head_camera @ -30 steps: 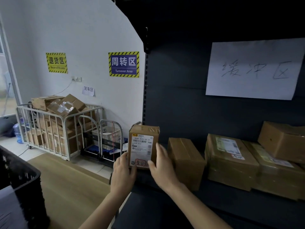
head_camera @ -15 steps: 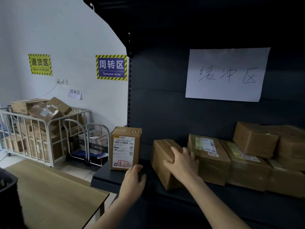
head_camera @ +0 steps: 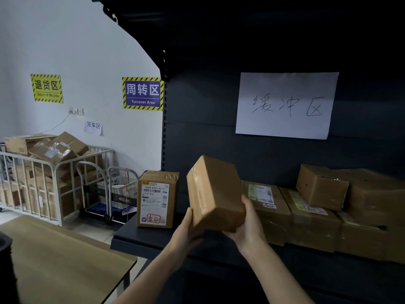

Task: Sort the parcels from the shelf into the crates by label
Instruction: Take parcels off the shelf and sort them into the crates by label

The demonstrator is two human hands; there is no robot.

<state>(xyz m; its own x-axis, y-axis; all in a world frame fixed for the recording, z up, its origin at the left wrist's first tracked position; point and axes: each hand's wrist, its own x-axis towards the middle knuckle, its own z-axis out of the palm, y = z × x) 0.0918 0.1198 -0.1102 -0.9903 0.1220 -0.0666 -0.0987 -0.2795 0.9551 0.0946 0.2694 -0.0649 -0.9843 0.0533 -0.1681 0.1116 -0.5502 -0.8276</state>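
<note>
The labelled box [head_camera: 156,199] is let go and stands at the shelf [head_camera: 140,240] end. Now the left hand [head_camera: 186,227] and right hand [head_camera: 249,227] grip the plain box [head_camera: 215,194], lifted clear and tilted. No label is showing, so it probably needs turning.

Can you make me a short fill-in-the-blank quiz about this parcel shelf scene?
1. The left hand and right hand hold one tilted parcel whose visible faces show no ____.
2. The upright parcel at the left end of the shelf carries handwriting in ____ ink.
3. The blue wall sign reads "____ Area" in English.
Missing words: label; red; Turnover.
</note>
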